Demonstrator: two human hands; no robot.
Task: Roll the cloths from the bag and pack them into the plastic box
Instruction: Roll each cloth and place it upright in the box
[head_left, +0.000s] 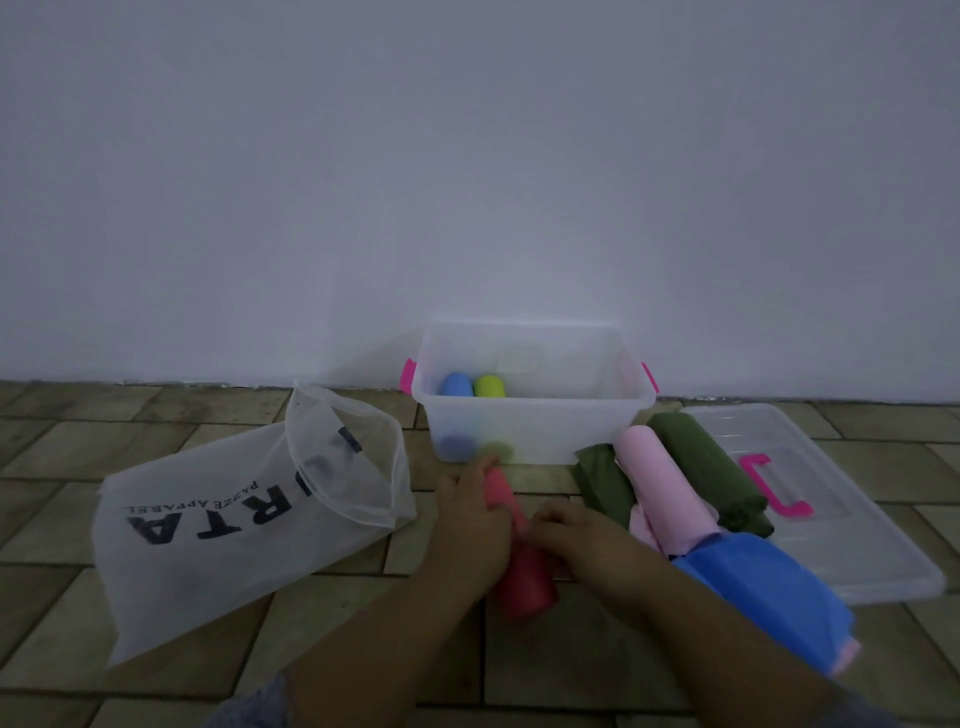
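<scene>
A red rolled cloth (524, 582) lies on the tiled floor in front of the clear plastic box (535, 421). My left hand (470, 512) grips its far part and my right hand (576, 532) grips its middle. Inside the box stand a blue roll (457, 385) and a lime green roll (489, 386). To the right lie a pink roll (657, 483), two dark green rolls (706, 467) (605, 480) and a blue cloth (769, 597). The white bag (208, 525) lies at the left, mouth open.
The box's clear lid (852, 530) with a pink handle (774, 486) lies flat at the right. Pink latches sit on the box ends. A plain white wall (467, 182) rises right behind the box. The floor is brown tiles.
</scene>
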